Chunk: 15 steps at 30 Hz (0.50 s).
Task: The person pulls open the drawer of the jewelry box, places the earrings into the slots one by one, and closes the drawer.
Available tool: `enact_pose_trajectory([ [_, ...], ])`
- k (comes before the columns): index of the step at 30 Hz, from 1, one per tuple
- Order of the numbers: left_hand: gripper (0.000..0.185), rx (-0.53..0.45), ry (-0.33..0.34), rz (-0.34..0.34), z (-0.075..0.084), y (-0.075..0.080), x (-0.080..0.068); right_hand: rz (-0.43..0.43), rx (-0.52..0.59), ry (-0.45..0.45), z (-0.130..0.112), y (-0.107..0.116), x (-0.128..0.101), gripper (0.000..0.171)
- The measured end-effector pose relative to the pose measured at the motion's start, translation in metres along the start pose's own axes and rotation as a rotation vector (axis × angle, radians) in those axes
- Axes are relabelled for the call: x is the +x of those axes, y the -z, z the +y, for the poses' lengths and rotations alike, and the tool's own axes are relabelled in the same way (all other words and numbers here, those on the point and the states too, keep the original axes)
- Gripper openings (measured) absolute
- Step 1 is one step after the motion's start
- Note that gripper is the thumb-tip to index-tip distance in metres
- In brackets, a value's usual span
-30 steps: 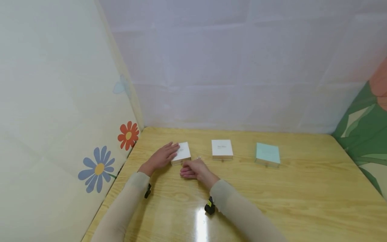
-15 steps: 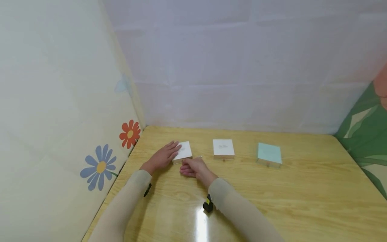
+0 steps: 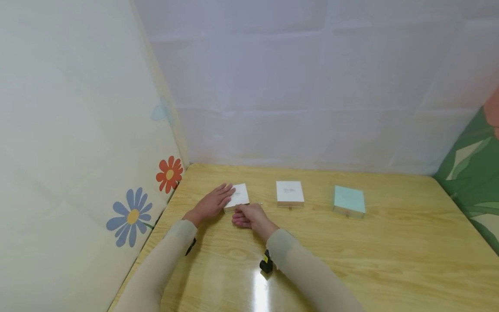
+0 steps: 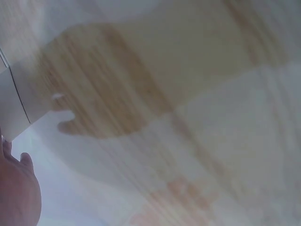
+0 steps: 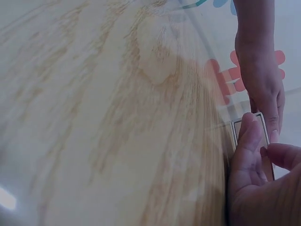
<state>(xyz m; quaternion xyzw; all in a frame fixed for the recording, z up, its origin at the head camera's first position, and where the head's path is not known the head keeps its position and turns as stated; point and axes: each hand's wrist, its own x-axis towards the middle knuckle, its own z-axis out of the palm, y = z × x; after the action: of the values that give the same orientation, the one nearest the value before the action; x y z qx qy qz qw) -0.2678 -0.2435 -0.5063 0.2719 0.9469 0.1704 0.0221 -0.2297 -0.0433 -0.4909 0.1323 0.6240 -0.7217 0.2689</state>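
My left hand (image 3: pixel 211 203) rests on the left side of a white box (image 3: pixel 240 196) with small print on its lid, fingers straight across the top. My right hand (image 3: pixel 252 217) is at the front of that box. In the right wrist view its thumb and a finger pinch a small brown pull tab (image 5: pixel 264 151) on the box's front face (image 5: pixel 267 165), which has a white rim. The left wrist view shows only a corner of the box (image 4: pixel 16 106) and part of the left hand (image 4: pixel 19 190). A tiny shiny thing (image 3: pixel 260 203) lies beside the right hand, too small to tell.
A second white box (image 3: pixel 290 193) stands right of the first, with a tab at its front. Farther right is a mint-green box (image 3: pixel 348 200). All stand on a wooden table (image 3: pixel 374 260). Flowered cloth (image 3: pixel 70 130) hangs at the left, pale cloth (image 3: pixel 292 86) behind.
Both hands keep their places at the left white box. The whole view has shifted slightly, and no box has clearly moved on the table.
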Motion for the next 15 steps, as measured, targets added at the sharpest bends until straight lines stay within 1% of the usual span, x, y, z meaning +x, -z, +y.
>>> enact_pose_trajectory([
  [6, 0.050, 0.002, 0.009, -0.001, 0.0013, 0.0004, -0.0008, 0.003, -0.008, -0.015, 0.0011, 0.0004, 0.0026, 0.023],
  [12, 0.049, 0.001, -0.016, 0.021, 0.0016, 0.0004, -0.0007, 0.004, -0.007, -0.011, 0.0016, 0.0005, 0.0033, 0.022],
  [15, 0.049, 0.009, -0.024, 0.034, 0.0013, -0.0004, -0.0012, 0.009, -0.027, -0.013, 0.0020, -0.0005, 0.0043, 0.019],
])
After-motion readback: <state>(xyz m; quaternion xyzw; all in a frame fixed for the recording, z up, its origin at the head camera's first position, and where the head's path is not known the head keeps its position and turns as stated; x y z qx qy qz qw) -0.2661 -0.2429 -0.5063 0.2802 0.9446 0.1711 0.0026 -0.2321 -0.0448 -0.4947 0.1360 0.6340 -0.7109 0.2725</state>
